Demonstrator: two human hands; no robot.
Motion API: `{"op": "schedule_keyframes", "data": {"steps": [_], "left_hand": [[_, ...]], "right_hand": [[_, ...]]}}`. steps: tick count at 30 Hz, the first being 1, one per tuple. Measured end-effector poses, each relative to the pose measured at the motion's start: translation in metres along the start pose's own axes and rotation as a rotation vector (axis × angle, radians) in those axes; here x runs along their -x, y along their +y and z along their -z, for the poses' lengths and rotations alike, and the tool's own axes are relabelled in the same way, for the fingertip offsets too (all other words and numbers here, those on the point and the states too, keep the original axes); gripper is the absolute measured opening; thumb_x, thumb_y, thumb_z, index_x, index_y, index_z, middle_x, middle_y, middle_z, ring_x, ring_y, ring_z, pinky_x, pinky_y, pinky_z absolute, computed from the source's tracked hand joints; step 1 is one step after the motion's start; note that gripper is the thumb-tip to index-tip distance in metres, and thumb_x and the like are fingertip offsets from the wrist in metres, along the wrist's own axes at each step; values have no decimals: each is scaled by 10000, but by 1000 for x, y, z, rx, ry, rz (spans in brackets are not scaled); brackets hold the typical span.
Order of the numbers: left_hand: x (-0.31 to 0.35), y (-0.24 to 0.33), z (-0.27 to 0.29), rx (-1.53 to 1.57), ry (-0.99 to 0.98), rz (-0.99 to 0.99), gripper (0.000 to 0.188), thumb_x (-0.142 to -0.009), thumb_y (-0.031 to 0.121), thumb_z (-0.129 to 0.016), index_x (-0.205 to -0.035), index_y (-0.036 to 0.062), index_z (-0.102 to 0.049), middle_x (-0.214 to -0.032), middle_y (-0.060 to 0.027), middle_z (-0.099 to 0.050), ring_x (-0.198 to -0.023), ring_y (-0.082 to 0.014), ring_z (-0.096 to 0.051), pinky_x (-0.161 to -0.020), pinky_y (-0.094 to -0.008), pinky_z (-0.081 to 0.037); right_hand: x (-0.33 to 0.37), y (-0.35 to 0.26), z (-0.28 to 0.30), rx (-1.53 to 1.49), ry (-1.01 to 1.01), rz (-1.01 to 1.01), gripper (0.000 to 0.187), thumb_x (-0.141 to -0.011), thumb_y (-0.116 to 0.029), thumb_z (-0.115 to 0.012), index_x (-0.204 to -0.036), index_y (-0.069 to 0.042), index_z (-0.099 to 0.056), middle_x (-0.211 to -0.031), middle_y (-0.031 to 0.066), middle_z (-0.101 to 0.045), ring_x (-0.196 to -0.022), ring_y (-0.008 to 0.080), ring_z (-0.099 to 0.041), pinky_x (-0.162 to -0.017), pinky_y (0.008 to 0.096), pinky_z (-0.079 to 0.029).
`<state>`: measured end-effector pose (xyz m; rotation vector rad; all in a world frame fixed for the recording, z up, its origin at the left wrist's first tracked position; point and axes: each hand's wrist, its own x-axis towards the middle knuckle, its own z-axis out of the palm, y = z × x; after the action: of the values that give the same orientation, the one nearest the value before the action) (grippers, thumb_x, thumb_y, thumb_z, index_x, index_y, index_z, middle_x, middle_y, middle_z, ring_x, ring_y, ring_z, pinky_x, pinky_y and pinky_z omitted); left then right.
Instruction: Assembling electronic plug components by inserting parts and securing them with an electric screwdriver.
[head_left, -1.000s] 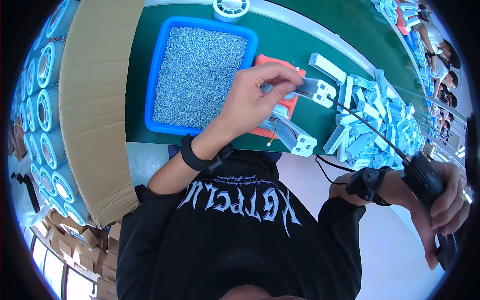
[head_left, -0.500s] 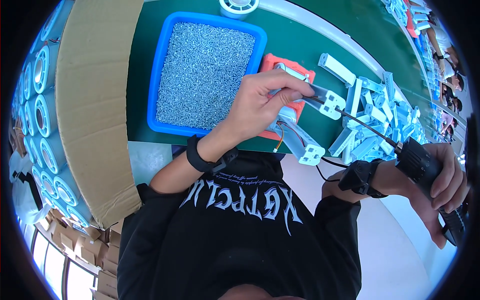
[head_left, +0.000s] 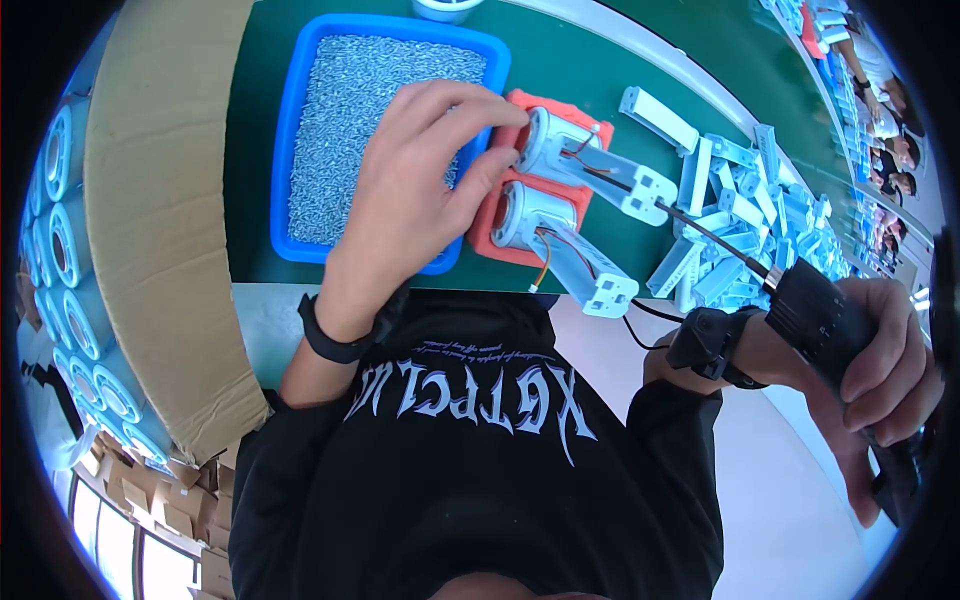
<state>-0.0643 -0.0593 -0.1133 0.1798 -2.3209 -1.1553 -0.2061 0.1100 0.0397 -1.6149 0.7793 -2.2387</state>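
Two white cylindrical housings with long arms lie side by side in an orange-red holder [head_left: 520, 250]. Around the left end of the far housing [head_left: 565, 145], the thumb and index finger of my left hand [head_left: 425, 165] are curled, gripping its rim. Thin coloured wires run from each housing into its arm. My right hand [head_left: 885, 360] is closed around a black electric screwdriver [head_left: 825, 320]. Its long bit reaches the holed end of the far housing's arm; the very tip is hidden there. The near housing [head_left: 540, 215] is untouched, a loose wire connector hanging beside it.
A blue tray [head_left: 283, 190] full of small metal screws sits behind my left hand. White channel-shaped parts [head_left: 740, 205] are heaped at the right. Cardboard [head_left: 165, 220] stands at the left beside stacked white cylinders [head_left: 65, 250]. Other people [head_left: 890, 150] are at the far right.
My left hand has left the screwdriver bit at the far arm and moved left to the housing's rim, uncovering both housings. The screwdriver has shifted slightly left, its bit still at the arm's end.
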Motion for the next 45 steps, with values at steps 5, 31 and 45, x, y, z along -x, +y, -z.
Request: {"op": "schedule_keyframes", "data": {"steps": [5,31,45], "left_hand": [[19,-12,18,-276,-240,180,213,-723,78,-681,-930,86,-631,-879,-69,-579,-829,-279,-569,-690,-379,-474],[-2,3,-26,502,46,275,143,-700,-28,-690,-835,18,-689,-757,-67,-667,-664,-100,-618,-584,-220,-485],[1,4,-43,304,-9,184,142,-736,-5,-650,-858,66,-669,-746,-76,-654,-599,-218,-607,-523,-271,-469]], "right_hand": [[-1,-16,24,146,-291,-191,275,-701,-126,-759,-832,-61,-526,-717,54,-611,-567,122,-620,-542,207,-542],[-7,12,27,156,-476,-351,287,-705,-101,-786,-809,-47,-524,-762,65,-593,-646,144,-637,-593,204,-536],[0,-4,23,123,-24,-159,463,-600,-443,-836,-708,-91,-554,-655,-4,-578,-516,117,-605,-478,203,-508]]}}
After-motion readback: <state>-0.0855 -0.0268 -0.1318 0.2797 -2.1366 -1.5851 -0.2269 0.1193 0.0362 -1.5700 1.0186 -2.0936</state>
